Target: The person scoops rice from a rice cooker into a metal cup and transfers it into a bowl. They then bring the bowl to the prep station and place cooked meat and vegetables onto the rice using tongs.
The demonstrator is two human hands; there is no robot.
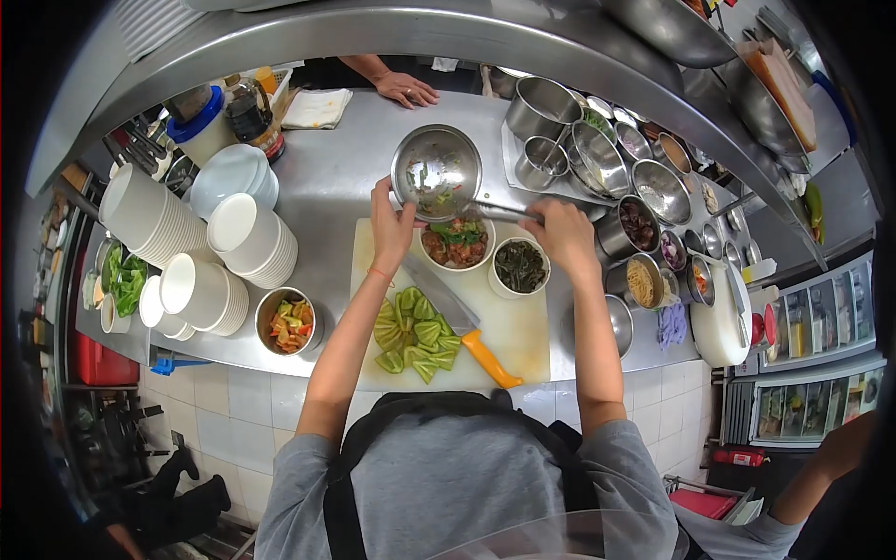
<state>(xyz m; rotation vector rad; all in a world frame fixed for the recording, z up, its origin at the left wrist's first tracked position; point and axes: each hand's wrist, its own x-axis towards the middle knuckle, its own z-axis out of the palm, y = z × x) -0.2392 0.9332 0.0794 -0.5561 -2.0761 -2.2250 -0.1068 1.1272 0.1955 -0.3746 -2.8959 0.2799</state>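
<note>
My left hand (394, 224) grips the rim of a steel mixing bowl (436, 168), which is tilted over a white tub of meat and chopped greens (455, 245). Bits of green and sauce cling inside the bowl. My right hand (565, 238) is closed around a long thin metal utensil (509, 211); its blurred end reaches the bowl's lower rim. Beside the meat tub stands a white tub of dark leafy greens (521, 268). Both tubs are on a pale cutting board (509, 341), with cut green peppers (415, 333) and an orange-handled knife (481, 350) nearer me.
Stacked white tubs (252, 240) stand at left, near a steel pot of cut vegetables (287, 322). Steel bowls and ingredient pots (639, 224) crowd the right. Another person's hand (407, 89) rests on the far counter edge. A metal shelf (448, 42) spans overhead.
</note>
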